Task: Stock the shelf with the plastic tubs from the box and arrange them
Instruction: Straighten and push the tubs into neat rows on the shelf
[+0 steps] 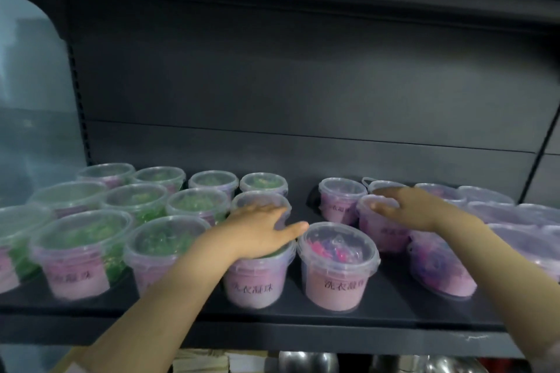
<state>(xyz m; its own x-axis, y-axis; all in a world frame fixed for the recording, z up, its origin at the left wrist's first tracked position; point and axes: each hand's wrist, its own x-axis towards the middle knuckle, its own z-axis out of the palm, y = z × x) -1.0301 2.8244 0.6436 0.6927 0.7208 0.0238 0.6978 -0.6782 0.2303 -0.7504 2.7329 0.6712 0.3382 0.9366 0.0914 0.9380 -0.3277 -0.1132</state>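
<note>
Clear plastic tubs with pink labels stand in rows on the dark shelf (303, 316). Those on the left hold green beads (81, 244); those on the right hold pink and purple ones (515, 215). My left hand (260, 228) lies flat on the lid of a front-row green tub (257, 278), fingers spread. A pink tub (336, 266) stands just right of it. My right hand (406, 206) rests palm-down on the lid of a pink tub (383, 230) in the middle row. No box is in view.
The shelf's back panel (303, 100) is dark and bare above the tubs, with another shelf board overhead. A gap of bare shelf runs between the green and pink groups at the back. Metal items (306, 362) and packets sit on the level below.
</note>
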